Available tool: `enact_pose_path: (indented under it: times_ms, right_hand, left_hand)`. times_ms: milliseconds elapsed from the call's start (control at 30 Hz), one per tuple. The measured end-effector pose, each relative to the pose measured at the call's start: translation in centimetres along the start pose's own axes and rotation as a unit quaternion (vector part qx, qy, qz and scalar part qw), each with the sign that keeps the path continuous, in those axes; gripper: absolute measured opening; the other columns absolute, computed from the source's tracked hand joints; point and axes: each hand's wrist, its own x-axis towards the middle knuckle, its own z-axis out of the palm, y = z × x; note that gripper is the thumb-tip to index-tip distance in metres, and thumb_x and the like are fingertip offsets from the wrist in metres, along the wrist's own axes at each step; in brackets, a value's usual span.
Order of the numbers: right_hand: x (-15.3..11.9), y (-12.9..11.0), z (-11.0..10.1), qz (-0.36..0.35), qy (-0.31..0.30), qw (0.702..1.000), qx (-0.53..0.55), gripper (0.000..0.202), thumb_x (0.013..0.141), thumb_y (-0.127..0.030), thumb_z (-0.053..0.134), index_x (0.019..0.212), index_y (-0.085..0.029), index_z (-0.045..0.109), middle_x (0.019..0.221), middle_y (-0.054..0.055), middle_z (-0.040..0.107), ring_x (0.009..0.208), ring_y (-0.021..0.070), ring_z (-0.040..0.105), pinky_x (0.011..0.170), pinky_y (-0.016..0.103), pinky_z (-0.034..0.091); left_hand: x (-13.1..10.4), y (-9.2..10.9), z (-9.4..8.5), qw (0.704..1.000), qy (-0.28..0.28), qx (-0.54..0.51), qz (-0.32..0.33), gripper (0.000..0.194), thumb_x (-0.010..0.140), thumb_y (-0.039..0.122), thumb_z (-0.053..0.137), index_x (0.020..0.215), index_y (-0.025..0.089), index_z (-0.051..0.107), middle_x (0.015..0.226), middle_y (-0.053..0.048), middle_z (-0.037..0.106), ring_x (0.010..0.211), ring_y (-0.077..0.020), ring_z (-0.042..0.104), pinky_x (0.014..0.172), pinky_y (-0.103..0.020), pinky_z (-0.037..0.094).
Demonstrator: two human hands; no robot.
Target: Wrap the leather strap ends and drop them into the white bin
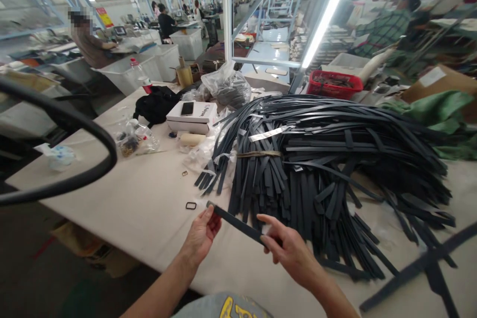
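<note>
A dark strap point(238, 226) stretches between my hands above the table's front edge. My left hand point(203, 233) pinches its left end between thumb and fingers. Around its other end closes my right hand point(285, 246), its index finger partly raised, with a small whitish bit near the fingertips that I cannot make out. A black rectangular ring buckle point(191, 205) lies on the table just left of the strap's end. Beyond my hands spreads a big heap of dark straps point(298, 194), part of it bound by a tan band point(260, 154).
A white box point(197, 120) carries a phone point(187, 108). Plastic bags point(227, 87), a black cloth point(156, 105) and a red basket point(333, 84) stand toward the back. A thick black curve point(108, 154) looms close at left. Co-workers sit farther off.
</note>
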Motion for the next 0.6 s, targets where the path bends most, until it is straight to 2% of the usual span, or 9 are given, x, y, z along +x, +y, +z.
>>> enact_pose_path:
  times_ms: [67, 200, 267, 333, 433, 500, 600]
  right_hand:
    - [0.4, 0.3, 0.4, -0.006, -0.006, 1.0, 0.008, 0.04, 0.091, -0.032, 0.048, 0.13, -0.023, 0.053, 0.068, -0.005, 0.064, 0.046, 0.0111, 0.054, 0.054, 0.023, 0.045]
    - [3.1, -0.5, 3.8, -0.037, -0.025, 0.999, 0.005, 0.038, 0.089, -0.029, 0.046, 0.126, -0.022, 0.055, 0.069, -0.005, 0.065, 0.044, 0.0098, 0.053, 0.052, 0.023, 0.044]
    - [4.3, -0.9, 5.0, -0.039, -0.035, 0.998, 0.037, 0.041, 0.09, -0.03, 0.046, 0.129, -0.02, 0.052, 0.071, -0.004, 0.066, 0.045, 0.0098, 0.053, 0.052, 0.023, 0.045]
    - [4.8, -1.0, 5.2, -0.028, -0.054, 0.995, 0.076, 0.044, 0.089, -0.034, 0.048, 0.131, -0.019, 0.049, 0.073, -0.003, 0.067, 0.045, 0.01, 0.053, 0.049, 0.022, 0.045]
    - [4.5, -0.6, 4.7, -0.008, -0.1, 0.993, 0.062, 0.031, 0.088, -0.038, 0.053, 0.112, -0.02, 0.06, 0.068, -0.004, 0.066, 0.044, 0.0095, 0.052, 0.043, 0.019, 0.041]
    - [4.3, -0.5, 4.7, 0.0, -0.121, 0.992, 0.018, 0.022, 0.089, -0.037, 0.051, 0.094, -0.02, 0.065, 0.063, -0.004, 0.065, 0.042, 0.0084, 0.05, 0.042, 0.018, 0.038]
    - [4.2, -0.8, 6.0, 0.018, -0.125, 0.992, -0.018, 0.024, 0.09, -0.033, 0.047, 0.078, -0.019, 0.063, 0.058, -0.003, 0.065, 0.039, 0.0077, 0.049, 0.042, 0.018, 0.035]
  left_hand:
    - [-0.4, 0.0, -0.5, 1.0, 0.006, 0.0, -0.006, 0.005, 0.082, 0.014, 0.071, 0.081, 0.012, 0.067, 0.075, -0.004, 0.074, 0.067, -0.0123, 0.069, 0.062, -0.021, 0.055]
    - [-1.4, -1.2, -0.8, 0.999, 0.001, -0.031, -0.041, 0.01, 0.081, 0.019, 0.073, 0.083, 0.012, 0.067, 0.077, -0.006, 0.074, 0.068, -0.0133, 0.069, 0.062, -0.022, 0.055]
    - [-1.6, -1.3, -1.2, 0.998, 0.014, -0.051, -0.033, 0.011, 0.08, 0.02, 0.075, 0.082, 0.012, 0.067, 0.077, -0.005, 0.074, 0.069, -0.0126, 0.069, 0.063, -0.022, 0.055]
    - [-1.5, -0.9, -1.9, 0.998, 0.026, -0.049, -0.002, 0.016, 0.074, 0.019, 0.08, 0.081, 0.013, 0.068, 0.078, -0.005, 0.074, 0.07, -0.0125, 0.069, 0.064, -0.021, 0.055]
    - [-1.4, -0.4, -3.6, 0.999, 0.028, -0.023, 0.033, 0.026, 0.066, 0.022, 0.086, 0.082, 0.011, 0.069, 0.08, -0.005, 0.074, 0.071, -0.0125, 0.069, 0.065, -0.02, 0.055]
    - [-1.4, -0.7, -4.5, 0.999, 0.038, -0.018, 0.024, 0.028, 0.064, 0.024, 0.088, 0.08, 0.012, 0.068, 0.077, -0.004, 0.074, 0.069, -0.0123, 0.068, 0.063, -0.02, 0.054]
    - [-1.8, -1.9, -5.1, 0.998, 0.057, -0.034, -0.012, 0.023, 0.069, 0.024, 0.085, 0.078, 0.012, 0.067, 0.075, -0.004, 0.073, 0.067, -0.012, 0.068, 0.06, -0.019, 0.053]
